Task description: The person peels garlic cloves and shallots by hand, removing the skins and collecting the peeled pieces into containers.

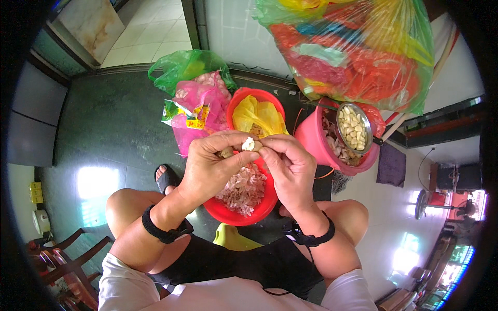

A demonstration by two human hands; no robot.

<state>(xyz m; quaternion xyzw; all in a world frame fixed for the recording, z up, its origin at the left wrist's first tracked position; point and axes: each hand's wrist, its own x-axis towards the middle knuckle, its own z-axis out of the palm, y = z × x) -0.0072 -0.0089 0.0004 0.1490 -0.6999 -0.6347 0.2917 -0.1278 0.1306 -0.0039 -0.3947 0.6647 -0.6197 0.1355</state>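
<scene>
A whitish garlic clove (250, 144) with some skin on it is pinched between the fingertips of both hands, above a red basin (248, 219). My left hand (212, 158) is closed on it from one side, and a second brownish piece (226, 152) shows under its fingers. From the other side my right hand (290, 163) grips the clove with thumb and bent fingers. Loose garlic skins (244, 189) fill much of the basin below. To the right, peeled garlic cloves (352, 128) lie in a metal bowl (340, 120) resting on a pink bucket (315, 132).
A pink mesh bag of garlic (194, 122) and a green plastic bag (179, 65) lie ahead on the left. Beside them stands a red bucket (236, 97) lined with a yellow bag (254, 111). A large bag of coloured plastic (358, 57) looms at the upper right.
</scene>
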